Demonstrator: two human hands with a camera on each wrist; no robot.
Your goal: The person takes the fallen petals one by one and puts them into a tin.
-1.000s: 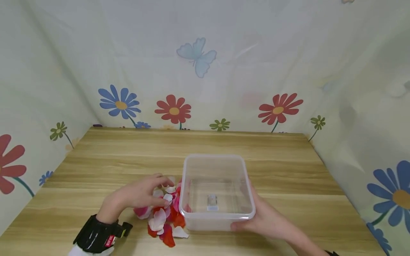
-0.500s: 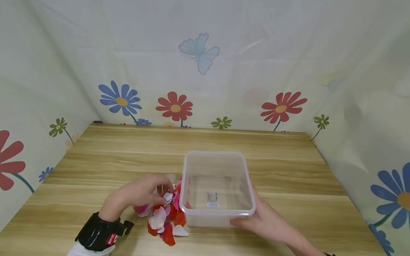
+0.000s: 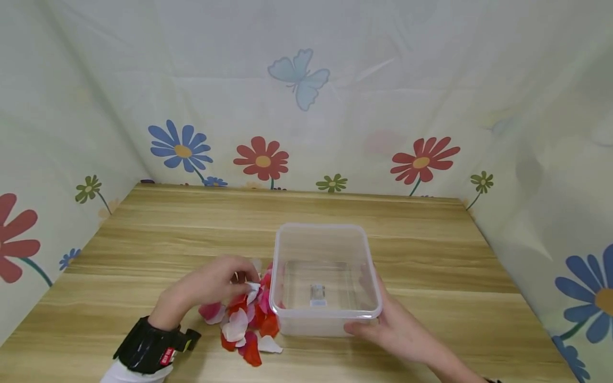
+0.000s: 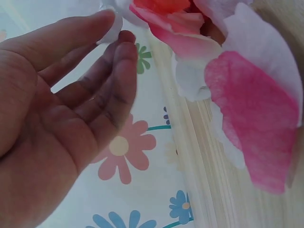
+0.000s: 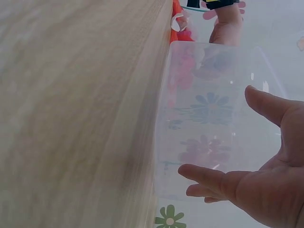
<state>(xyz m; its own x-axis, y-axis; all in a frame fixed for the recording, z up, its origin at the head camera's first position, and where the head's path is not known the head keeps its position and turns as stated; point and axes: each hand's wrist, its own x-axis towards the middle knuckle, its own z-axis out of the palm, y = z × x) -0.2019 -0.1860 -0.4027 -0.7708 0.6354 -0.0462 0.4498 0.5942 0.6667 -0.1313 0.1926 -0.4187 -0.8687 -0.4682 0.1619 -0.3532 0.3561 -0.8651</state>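
Observation:
My left hand [image 3: 208,287] pinches a white artificial petal [image 3: 253,292] between thumb and fingertips, just over the petal pile. Red, pink and white petals [image 3: 235,325] lie loose on the table, against the left side of a clear plastic container [image 3: 313,325]. The container stands upright without a lid, and no petals show inside. At its right side rests my right hand [image 3: 402,331]. The thumb is at the front wall and the straight, spread fingers lie along the right wall. In the left wrist view a large pink petal [image 4: 254,123] shows close by.
The wood-grain table [image 3: 421,239] runs back to a flower-printed cloth [image 3: 335,127] that encloses it on three sides. A pale label [image 3: 317,295] shows through the container's base. A black strap [image 3: 143,346] is around the left wrist.
My left thumb and fingers have closed on a white petal and drawn it slightly up from the pile. The right hand keeps its place at the container.

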